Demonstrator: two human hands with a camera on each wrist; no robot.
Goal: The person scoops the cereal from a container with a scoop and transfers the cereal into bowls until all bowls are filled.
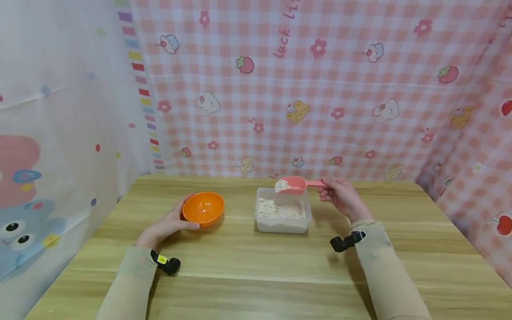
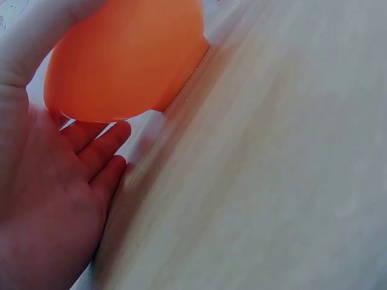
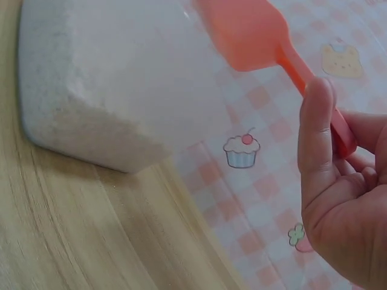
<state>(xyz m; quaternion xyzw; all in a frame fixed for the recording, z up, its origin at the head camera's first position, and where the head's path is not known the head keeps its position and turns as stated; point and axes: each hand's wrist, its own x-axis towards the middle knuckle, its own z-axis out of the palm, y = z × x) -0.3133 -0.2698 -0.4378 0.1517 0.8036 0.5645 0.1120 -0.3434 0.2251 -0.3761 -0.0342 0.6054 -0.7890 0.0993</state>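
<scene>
On the left of the table, my left hand holds an orange bowl by its side, thumb at the near side and fingers round the far side. The bowl stands upright on the table, and no contents show inside it. My right hand pinches the handle of a pink scoop between thumb and fingers. Pale flakes, looking like oats, lie at the scoop's front end. The scoop is raised over the back of a translucent plastic box, which holds more of the same flakes.
The wooden table reaches back to a pink checked cloth with cartoon prints. A white printed cloth hangs at the left. Each wrist wears a small black camera on a strap.
</scene>
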